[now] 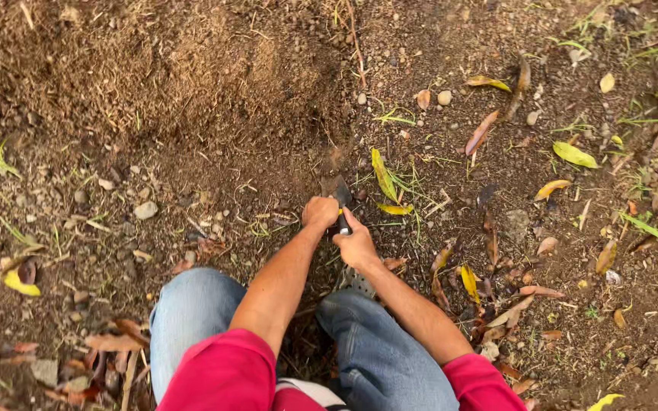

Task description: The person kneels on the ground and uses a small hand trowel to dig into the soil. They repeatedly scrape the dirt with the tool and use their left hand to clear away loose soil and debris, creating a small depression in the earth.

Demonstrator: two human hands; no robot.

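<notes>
Both my hands grip the dark handle of a small digging tool [341, 199], whose blade points away from me into the bare soil. My left hand [319, 211] wraps the handle higher up, nearer the blade. Just behind it my right hand [356, 245] closes on the handle, where a bit of orange shows. I am crouched, with my jeans-covered knees [192, 312] below my arms and red sleeves [226, 373] at the bottom edge. Most of the tool's blade is hidden in the dirt.
A mound of loose brown soil [154, 68] rises at the upper left. Yellow and brown fallen leaves [573, 154], thin grass blades and small stones [145, 210] lie scattered over the ground, thickest on the right side.
</notes>
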